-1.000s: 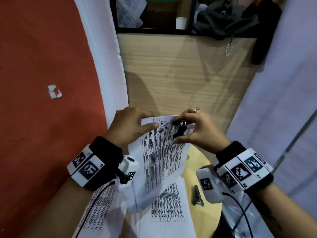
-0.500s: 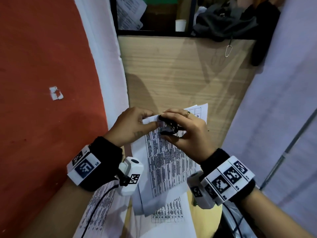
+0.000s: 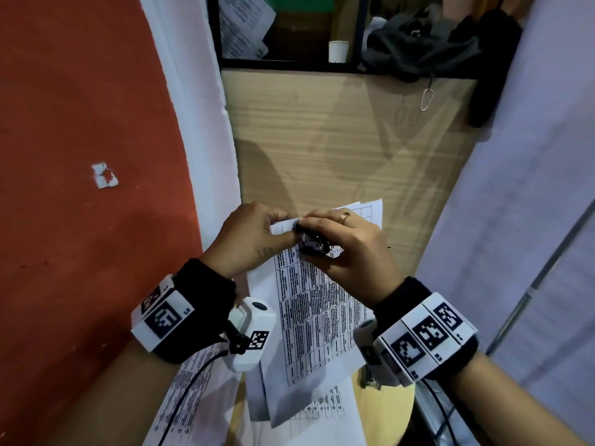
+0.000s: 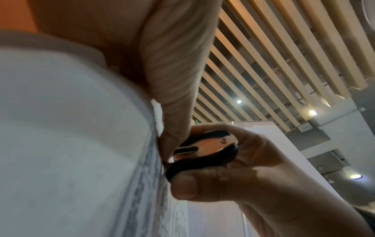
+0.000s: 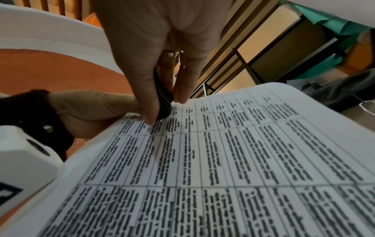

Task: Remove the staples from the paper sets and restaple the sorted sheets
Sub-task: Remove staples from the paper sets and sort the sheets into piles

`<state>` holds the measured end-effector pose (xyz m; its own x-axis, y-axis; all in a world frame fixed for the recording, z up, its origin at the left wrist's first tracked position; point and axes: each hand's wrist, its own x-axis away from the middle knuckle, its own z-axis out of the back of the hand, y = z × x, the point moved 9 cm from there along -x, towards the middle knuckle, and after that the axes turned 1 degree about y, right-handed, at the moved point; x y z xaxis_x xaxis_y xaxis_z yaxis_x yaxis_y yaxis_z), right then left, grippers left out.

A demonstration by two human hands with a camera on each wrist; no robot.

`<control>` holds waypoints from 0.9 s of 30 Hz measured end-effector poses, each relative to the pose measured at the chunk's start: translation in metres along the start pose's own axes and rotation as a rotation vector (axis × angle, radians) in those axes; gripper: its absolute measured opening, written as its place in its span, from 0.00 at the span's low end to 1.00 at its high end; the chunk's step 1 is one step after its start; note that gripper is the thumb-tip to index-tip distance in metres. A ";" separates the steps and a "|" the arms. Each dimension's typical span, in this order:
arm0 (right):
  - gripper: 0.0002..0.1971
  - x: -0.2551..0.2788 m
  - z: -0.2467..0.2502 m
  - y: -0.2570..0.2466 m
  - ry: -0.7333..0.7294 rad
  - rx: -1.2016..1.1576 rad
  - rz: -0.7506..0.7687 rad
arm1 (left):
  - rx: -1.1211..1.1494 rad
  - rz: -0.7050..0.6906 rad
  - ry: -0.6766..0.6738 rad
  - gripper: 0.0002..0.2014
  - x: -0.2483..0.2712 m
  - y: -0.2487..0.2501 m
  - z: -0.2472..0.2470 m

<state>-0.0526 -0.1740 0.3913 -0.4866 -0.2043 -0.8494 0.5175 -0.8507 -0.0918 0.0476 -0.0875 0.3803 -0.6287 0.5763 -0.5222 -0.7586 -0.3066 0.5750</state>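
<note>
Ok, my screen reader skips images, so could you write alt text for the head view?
A right hand grips a black staple remover at the top corner of a printed paper set, which the left hand pinches there. More printed sheets lie below.

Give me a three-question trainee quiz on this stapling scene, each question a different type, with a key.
1. True or false: the left hand holds the paper set lifted off the table.
2. Multiple choice: the right hand grips a) a pen b) a staple remover c) a cup.
3. Fill in: the tool sits at the set's top ____ corner, seen from the head view.

Key: 1 true; 2 b; 3 left.
</note>
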 end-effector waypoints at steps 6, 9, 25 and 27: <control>0.16 -0.001 -0.002 -0.006 0.001 0.050 0.053 | -0.089 0.029 0.029 0.17 0.003 0.002 0.003; 0.16 0.000 -0.001 -0.006 0.012 0.037 0.055 | -0.029 0.040 -0.012 0.13 0.004 0.002 0.000; 0.12 0.000 -0.006 0.001 0.031 -0.054 -0.021 | 0.265 0.087 -0.110 0.23 0.009 -0.009 -0.006; 0.12 -0.001 -0.004 0.005 0.050 -0.129 -0.065 | 0.343 0.110 -0.142 0.19 0.010 -0.012 -0.008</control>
<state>-0.0470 -0.1757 0.3892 -0.4880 -0.1238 -0.8640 0.5735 -0.7917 -0.2105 0.0493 -0.0843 0.3632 -0.6547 0.6610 -0.3667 -0.5711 -0.1149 0.8128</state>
